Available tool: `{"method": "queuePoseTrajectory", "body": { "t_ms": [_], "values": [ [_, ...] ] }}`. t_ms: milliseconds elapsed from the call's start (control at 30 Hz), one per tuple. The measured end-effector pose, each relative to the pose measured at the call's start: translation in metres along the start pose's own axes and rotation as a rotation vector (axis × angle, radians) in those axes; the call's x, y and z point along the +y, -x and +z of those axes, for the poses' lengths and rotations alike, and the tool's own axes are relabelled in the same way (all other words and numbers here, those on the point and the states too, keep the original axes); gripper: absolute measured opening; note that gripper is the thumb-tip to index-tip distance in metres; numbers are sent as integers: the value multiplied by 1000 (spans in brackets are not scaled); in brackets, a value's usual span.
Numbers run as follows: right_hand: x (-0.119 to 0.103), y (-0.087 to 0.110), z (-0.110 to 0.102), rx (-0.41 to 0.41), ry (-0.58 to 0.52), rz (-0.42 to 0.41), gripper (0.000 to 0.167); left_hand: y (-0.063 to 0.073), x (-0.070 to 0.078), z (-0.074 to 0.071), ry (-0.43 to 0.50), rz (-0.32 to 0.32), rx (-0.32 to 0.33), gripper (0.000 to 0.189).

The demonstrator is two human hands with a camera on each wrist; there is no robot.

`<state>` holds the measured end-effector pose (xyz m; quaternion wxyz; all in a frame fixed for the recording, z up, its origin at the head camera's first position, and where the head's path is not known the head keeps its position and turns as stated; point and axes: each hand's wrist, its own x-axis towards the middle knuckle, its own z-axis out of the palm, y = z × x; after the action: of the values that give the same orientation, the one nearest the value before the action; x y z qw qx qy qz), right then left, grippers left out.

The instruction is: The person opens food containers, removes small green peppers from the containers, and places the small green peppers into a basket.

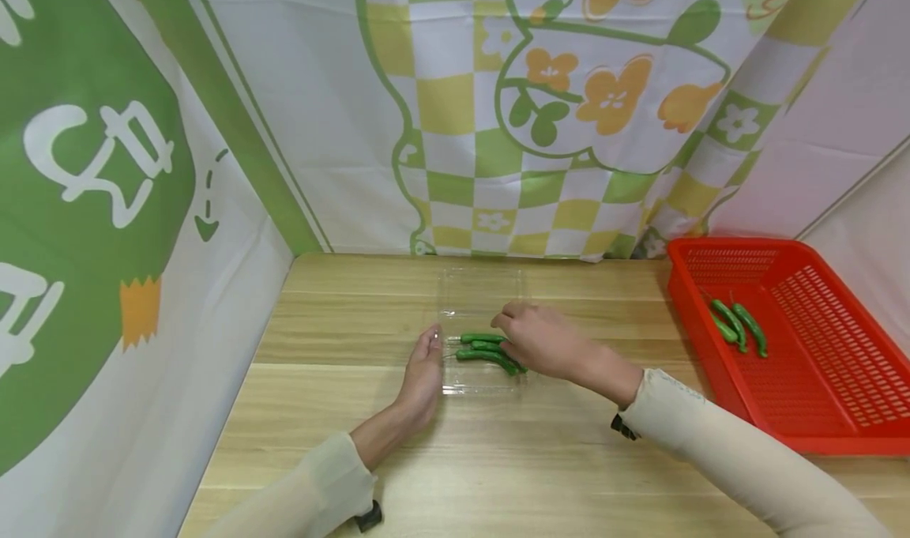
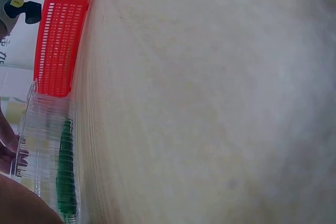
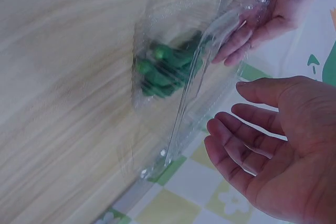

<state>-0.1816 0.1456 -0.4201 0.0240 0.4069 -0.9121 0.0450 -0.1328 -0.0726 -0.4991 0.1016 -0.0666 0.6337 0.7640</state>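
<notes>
A clear hinged plastic box (image 1: 481, 380) stands on the table with its lid (image 1: 480, 289) folded back toward the curtain. Inside lie several long green chili peppers (image 1: 486, 355), side by side. My left hand (image 1: 421, 376) holds the box at its left edge, fingertips by the rim. Over the right part of the box hovers my right hand (image 1: 543, 340), covering some pepper ends in the head view. In the right wrist view this right hand (image 3: 273, 145) has its fingers loosely bent and apart, with nothing between them.
A red perforated plastic basket (image 1: 803, 380) stands on the right of the table, with three green chili peppers (image 1: 750, 329) near its far left. The wooden table (image 1: 341, 309) meets a printed curtain (image 1: 455, 127) at the back and another on the left.
</notes>
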Motion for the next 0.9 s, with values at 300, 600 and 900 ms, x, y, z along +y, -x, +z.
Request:
{"method": "queuePoseTrajectory", "body": {
  "t_ms": [300, 600, 900],
  "values": [
    [-8, -9, 16, -30, -30, -2, 19, -1, -1, -2, -6, -2, -20, 55],
    [-14, -13, 27, -62, -104, 33, 21, -1, 0, -3, -32, -24, -29, 56],
    [-16, -15, 40, -19, -72, 16, 15, -1, -1, -2, -34, -20, -10, 55]
  ]
}}
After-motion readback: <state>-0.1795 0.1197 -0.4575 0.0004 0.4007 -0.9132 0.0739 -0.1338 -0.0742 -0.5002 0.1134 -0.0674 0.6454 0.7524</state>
